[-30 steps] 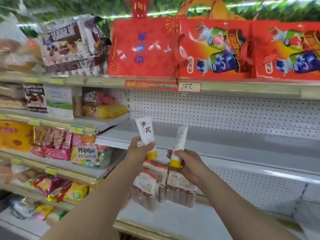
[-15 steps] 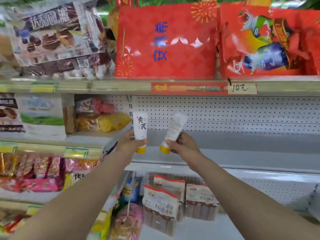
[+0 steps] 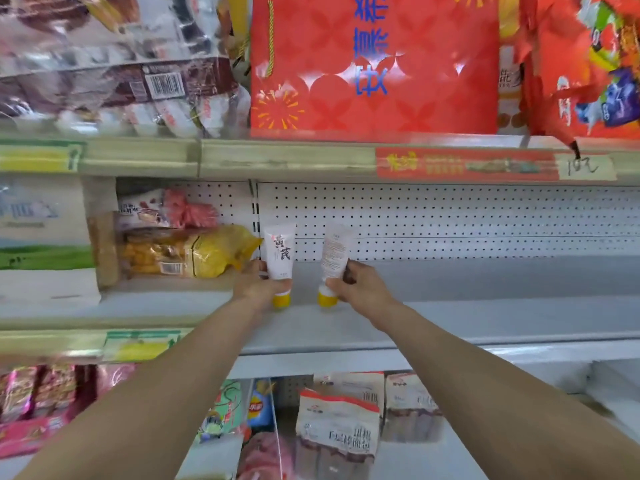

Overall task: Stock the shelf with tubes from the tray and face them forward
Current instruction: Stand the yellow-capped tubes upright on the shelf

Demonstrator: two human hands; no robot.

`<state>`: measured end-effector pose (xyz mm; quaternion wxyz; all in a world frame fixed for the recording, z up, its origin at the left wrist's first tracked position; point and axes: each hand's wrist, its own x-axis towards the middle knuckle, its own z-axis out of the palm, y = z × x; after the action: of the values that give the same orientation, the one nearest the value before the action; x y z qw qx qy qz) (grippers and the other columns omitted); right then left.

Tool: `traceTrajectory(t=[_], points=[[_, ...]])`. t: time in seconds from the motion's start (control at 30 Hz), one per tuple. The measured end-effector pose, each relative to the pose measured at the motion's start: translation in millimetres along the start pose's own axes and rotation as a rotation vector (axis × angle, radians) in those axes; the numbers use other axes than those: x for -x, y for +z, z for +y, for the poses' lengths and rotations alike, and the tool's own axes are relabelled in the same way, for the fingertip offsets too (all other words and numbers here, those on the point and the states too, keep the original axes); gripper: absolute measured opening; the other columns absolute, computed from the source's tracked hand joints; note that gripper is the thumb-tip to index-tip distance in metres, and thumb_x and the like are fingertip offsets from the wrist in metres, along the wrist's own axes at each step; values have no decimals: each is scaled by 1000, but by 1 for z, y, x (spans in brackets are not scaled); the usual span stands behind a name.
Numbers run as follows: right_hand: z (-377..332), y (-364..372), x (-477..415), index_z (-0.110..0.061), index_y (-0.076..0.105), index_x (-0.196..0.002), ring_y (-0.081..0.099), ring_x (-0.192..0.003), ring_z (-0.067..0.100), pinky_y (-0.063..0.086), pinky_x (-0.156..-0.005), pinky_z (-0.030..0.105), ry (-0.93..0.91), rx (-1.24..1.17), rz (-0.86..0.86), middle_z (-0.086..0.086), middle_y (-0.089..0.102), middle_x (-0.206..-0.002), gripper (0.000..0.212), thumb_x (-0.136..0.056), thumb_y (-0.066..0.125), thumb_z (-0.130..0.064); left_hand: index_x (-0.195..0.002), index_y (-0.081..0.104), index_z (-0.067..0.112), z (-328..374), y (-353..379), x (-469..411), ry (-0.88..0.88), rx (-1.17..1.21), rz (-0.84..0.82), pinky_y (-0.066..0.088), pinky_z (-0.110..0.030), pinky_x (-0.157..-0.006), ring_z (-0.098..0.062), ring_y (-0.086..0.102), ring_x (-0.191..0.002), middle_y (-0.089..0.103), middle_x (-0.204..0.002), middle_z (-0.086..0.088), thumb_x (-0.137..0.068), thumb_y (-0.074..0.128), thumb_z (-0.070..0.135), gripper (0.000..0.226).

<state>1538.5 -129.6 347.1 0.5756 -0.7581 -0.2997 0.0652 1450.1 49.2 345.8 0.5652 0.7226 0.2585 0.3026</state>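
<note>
the grey shelf (image 3: 485,306) in front of us lies bare and wide to the right of our hands. it is closed at the back by a white pegboard (image 3: 450,220) and overhead by the upper shelf edge (image 3: 277,157), where a red gift box (image 3: 374,64) stands. on the left the room ends at a yellow snack bag (image 3: 207,251), just beside our left hand (image 3: 258,284).

our left hand grips the left tube (image 3: 280,251) low on its body, fingers curled behind it and thumb across the front just above the cap. our right hand (image 3: 360,289) pinches the right tube (image 3: 334,251) the same way near its cap, fingers wrapped round the far side. both tubes are near the shelf's left end, close together but apart, caps down at the board; we cannot tell if the caps touch it.

both tubes are white with yellow caps. the left one stands upright and shows large dark characters toward us. the right one leans slightly right and shows small print.
</note>
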Motion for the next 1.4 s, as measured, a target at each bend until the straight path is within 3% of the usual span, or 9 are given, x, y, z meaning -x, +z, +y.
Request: traceTrajectory(t=[0.07, 0.2, 0.33, 0.5, 0.63, 0.87, 1.0, 1.4], points=[[2, 7, -4, -13, 66, -112, 69, -98, 20, 55, -94, 43, 16, -6, 2, 3, 72, -105, 30, -83, 74, -12, -99, 52, 14, -6, 1, -5, -18, 1, -12, 52, -42, -91, -25, 61, -94, 63, -107, -10, -69, 84, 6, 44], [14, 18, -12, -18, 67, -110, 70, -94, 15, 55, -91, 42, 9, 49, -11, -2, 74, -101, 29, -82, 74, -17, -88, 54, 20, -20, 4, -10, -10, -9, -11, 54, -43, -87, -26, 63, -89, 64, -99, -7, -68, 84, 7, 38], [22, 22, -18, -20, 68, -112, 70, -93, 14, 56, -89, 43, 12, 73, -9, -4, 74, -101, 33, -80, 75, -24, -101, 58, 16, -27, 6, -15, -6, 15, -24, 53, -39, -86, -25, 65, -91, 67, -102, -6, -68, 85, 12, 43], [27, 24, -26, -22, 68, -111, 70, -94, 13, 57, -89, 44, 13, 65, -7, -5, 74, -101, 39, -74, 75, -31, -101, 57, 15, -30, 8, -14, 27, 26, -9, 48, -28, -74, -18, 63, -82, 67, -98, -4, -69, 85, 13, 42], [32, 25, -29, -26, 68, -110, 71, -94, 12, 57, -89, 43, 7, 46, -9, -7, 74, -100, 54, -61, 71, -48, -104, 57, 14, -33, 11, -13, 59, 24, 16, 48, -28, -74, -24, 66, -87, 69, -100, -8, -71, 84, 11, 42], [39, 23, -29, -32, 69, -104, 69, -94, 10, 57, -90, 39, -8, 68, 9, -10, 73, -99, 20, -84, 71, -33, -103, 58, 11, -36, 17, -13, 91, 10, 84, 55, -36, -81, -24, 67, -86, 70, -96, -6, -70, 84, 10, 43], [38, 24, -30, -27, 70, -108, 69, -93, 11, 57, -89, 39, -13, 100, 28, -8, 73, -100, 23, -86, 70, -32, -105, 57, 11, -34, 17, -12, 95, 4, 88, 51, -30, -76, -22, 65, -83, 68, -93, -5, -72, 82, 9, 41], [33, 23, -29, -24, 70, -110, 69, -95, 14, 57, -88, 39, 17, 159, 38, -5, 73, -103, 27, -84, 72, -31, -105, 57, 12, -35, 14, -10, 108, -8, 42, 50, -28, -74, -24, 67, -87, 71, -100, -8, -72, 83, 12, 42]])
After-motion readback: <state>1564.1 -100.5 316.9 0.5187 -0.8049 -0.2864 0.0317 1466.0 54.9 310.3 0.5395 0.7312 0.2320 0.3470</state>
